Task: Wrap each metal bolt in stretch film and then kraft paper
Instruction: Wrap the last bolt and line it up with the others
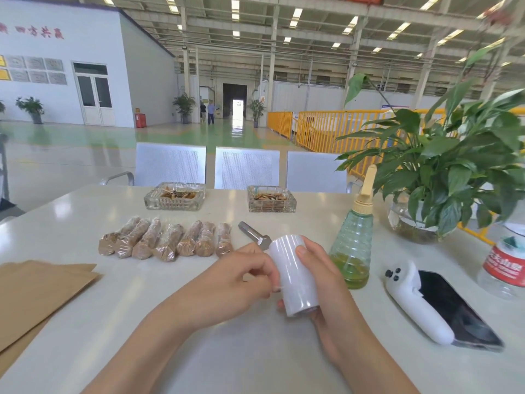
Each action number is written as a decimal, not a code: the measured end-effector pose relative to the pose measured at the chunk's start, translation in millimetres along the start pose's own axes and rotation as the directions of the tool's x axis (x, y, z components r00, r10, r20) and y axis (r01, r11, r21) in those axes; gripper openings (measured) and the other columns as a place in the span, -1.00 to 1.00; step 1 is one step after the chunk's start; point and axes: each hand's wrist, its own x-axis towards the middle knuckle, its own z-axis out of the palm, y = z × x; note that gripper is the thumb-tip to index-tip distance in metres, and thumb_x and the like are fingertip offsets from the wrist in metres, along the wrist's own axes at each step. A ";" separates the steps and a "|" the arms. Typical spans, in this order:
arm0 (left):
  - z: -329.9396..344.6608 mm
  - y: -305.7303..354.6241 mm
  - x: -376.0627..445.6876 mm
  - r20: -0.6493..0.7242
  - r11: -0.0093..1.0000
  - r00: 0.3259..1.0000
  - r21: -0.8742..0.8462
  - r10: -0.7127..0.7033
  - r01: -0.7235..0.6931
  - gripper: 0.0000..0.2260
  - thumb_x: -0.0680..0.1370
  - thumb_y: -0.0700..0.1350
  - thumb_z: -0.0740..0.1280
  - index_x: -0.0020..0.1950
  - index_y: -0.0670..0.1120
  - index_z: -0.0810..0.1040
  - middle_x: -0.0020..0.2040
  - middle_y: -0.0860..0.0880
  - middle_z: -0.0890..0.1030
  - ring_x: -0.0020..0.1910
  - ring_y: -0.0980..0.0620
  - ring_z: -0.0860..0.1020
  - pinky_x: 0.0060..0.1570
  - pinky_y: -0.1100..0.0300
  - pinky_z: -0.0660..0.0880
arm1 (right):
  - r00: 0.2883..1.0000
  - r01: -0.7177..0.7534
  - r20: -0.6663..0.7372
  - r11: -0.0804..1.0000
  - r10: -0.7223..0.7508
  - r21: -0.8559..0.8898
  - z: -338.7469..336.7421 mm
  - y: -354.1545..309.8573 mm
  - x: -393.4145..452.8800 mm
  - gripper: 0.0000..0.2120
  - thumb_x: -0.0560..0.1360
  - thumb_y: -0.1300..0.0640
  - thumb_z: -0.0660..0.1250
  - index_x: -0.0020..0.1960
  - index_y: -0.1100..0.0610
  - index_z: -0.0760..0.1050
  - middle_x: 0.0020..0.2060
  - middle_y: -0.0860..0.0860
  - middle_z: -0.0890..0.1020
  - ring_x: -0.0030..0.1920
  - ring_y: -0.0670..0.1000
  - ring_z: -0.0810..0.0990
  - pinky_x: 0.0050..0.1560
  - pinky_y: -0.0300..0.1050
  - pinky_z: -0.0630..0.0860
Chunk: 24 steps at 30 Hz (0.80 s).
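My right hand (321, 280) grips a white roll of stretch film (292, 274) above the table, thumb on its upper end. At the roll's left side my left hand (241, 282) pinches with curled fingers, seemingly at the film's edge; the film end itself is too thin to make out. Just behind the roll a bare metal bolt (252, 236) lies on the table, its hex head partly hidden. Several wrapped bolts (167, 241) in brown paper and film lie in a row to its left. Kraft paper sheets (37, 291) lie at the left edge.
Two glass ashtrays (174, 196) (271, 199) stand at the back of the white table (113, 322). To the right are a green spray bottle (353, 245), a potted plant (443, 172), a water bottle (504, 268), and a phone on a white handle (443, 305).
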 end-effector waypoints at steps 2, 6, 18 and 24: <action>4.1 -5.8 -0.9 -0.020 0.989 0.999 0.145 0.043 -0.040 -0.86 0.42 0.00 0.52 -0.13 0.05 0.59 0.10 0.10 0.47 0.12 0.19 0.52 0.16 0.29 0.46 | 0.998 -0.003 -0.056 1.000 0.003 -0.005 -0.4 -0.9 1.7 -0.80 0.62 0.00 0.33 0.22 -0.18 0.61 0.11 0.07 0.72 0.05 0.16 0.72 -0.13 0.03 0.62; 1.0 -5.6 -0.5 -0.088 0.925 0.968 0.325 0.236 -0.196 -0.82 0.49 0.01 0.55 -0.18 0.07 0.57 0.21 0.21 0.41 0.33 0.11 0.38 0.17 0.44 0.27 | 0.998 -0.058 0.012 0.995 0.057 0.080 -2.0 -5.7 -0.9 -0.77 0.61 0.00 0.34 0.25 -0.10 0.61 0.07 0.08 0.73 -0.11 0.04 0.72 -0.34 -0.09 0.59; -15.2 -2.9 -8.0 -0.026 0.979 0.987 0.134 0.160 -0.155 -0.75 0.48 -0.12 0.41 0.13 0.05 0.52 -0.02 0.03 0.69 0.01 -0.12 0.62 0.18 -0.21 0.48 | 0.916 -0.399 0.234 0.817 0.328 0.416 -24.7 -14.5 4.9 -0.67 0.57 -0.03 0.37 0.06 0.25 0.69 -0.08 0.26 0.67 -0.20 0.18 0.65 -0.23 0.02 0.63; -16.0 -12.2 -4.5 -0.004 0.870 0.960 0.424 0.280 -0.252 -0.62 0.45 -0.35 0.40 -0.17 0.19 0.69 -0.10 0.18 0.65 0.03 0.09 0.58 0.12 0.17 0.45 | 0.928 -0.367 0.198 0.861 0.315 0.351 -24.9 -8.3 6.6 -0.49 0.39 -0.04 0.62 0.21 0.25 0.66 0.10 0.29 0.67 -0.17 0.19 0.66 -0.16 0.05 0.63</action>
